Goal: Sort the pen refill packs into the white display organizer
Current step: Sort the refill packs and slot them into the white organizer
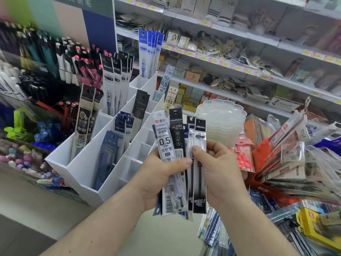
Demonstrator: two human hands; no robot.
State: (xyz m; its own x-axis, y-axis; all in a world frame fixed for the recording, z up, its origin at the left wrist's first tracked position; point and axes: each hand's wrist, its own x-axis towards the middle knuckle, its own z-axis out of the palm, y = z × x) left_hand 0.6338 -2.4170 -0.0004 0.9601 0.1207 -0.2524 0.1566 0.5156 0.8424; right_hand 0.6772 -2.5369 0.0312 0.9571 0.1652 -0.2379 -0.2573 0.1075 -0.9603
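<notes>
To your left, a rack of pens (60, 58) stands upright in rows, some with pink caps. Below them you can see green clips (14, 130) and a heap of pastel erasers (22, 159). Ahead of you, white shelves (230, 30) hold small packets with yellow price tags (203, 58). A stack of clear scalloped trays (221, 119) sits mid-right. Beside it lie red scissors (244, 159) in a packet, then a pile of packaged stationery (295, 154) and a yellow box (317, 226).

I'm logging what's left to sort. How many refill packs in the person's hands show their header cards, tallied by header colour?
White header: 1, the 0.5 pack gripped by the left hand.
Black header: 3, the 1388 pack, a partly hidden pack, and the pack pinched by the right hand.
Total: 4 headers visible; more packs sit hidden behind.
</notes>
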